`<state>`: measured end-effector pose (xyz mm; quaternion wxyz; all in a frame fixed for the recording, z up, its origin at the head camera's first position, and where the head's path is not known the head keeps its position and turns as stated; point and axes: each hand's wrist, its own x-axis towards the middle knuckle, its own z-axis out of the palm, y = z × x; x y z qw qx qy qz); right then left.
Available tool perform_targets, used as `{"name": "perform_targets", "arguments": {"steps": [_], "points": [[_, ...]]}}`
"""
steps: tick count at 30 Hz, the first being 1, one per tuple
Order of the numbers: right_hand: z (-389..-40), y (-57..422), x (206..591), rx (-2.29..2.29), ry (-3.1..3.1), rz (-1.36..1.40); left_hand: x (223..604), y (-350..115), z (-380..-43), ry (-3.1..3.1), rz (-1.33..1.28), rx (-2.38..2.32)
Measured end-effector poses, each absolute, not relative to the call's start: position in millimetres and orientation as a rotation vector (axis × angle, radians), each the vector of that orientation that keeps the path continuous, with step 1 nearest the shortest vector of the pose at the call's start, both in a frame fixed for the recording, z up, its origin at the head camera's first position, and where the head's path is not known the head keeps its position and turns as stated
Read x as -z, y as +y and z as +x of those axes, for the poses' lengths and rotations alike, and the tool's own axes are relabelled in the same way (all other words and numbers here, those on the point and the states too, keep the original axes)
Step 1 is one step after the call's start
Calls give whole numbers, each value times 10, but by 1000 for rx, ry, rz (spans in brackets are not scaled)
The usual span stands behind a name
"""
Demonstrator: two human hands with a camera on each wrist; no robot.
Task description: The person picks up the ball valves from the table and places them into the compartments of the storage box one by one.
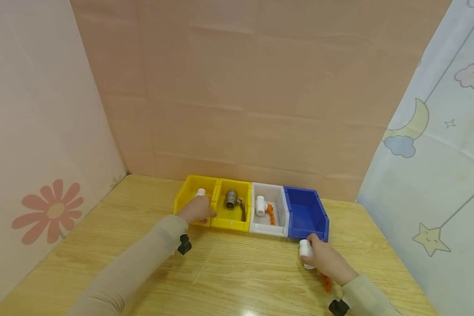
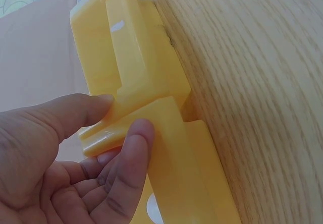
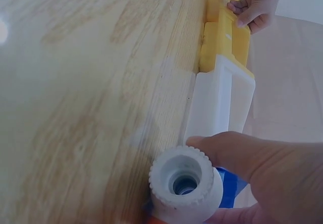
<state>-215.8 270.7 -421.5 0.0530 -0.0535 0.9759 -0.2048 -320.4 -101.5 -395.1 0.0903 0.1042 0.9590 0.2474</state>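
Note:
My left hand (image 1: 197, 210) is at the shared side of two yellow bins. In the left wrist view its thumb and fingers (image 2: 136, 148) pinch the front corner of the far-left yellow bin (image 2: 176, 178). A white plastic piece (image 1: 200, 192) lies inside that bin, partly hidden by the hand. Close in front of the blue bin (image 1: 305, 210), my right hand (image 1: 328, 260) grips a white plastic ball valve (image 1: 306, 251) with an orange handle (image 1: 326, 283). The right wrist view looks into the valve's round ribbed end (image 3: 182, 177).
Beside the far-left bin, the second yellow bin (image 1: 221, 219) holds a metal ball valve (image 1: 231, 199). Another white valve (image 1: 261, 205) with an orange handle lies in the white bin (image 1: 268, 230). The four-sided row stands on a wooden table (image 1: 237, 272) before a draped backdrop (image 1: 245, 109).

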Motion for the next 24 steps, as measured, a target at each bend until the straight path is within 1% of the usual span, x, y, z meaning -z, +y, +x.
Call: {"name": "perform_targets", "arguments": {"steps": [24], "points": [[-2172,2680,4224,589,2968,-167,3917,-1011,-3175,2852,299,-716]]}}
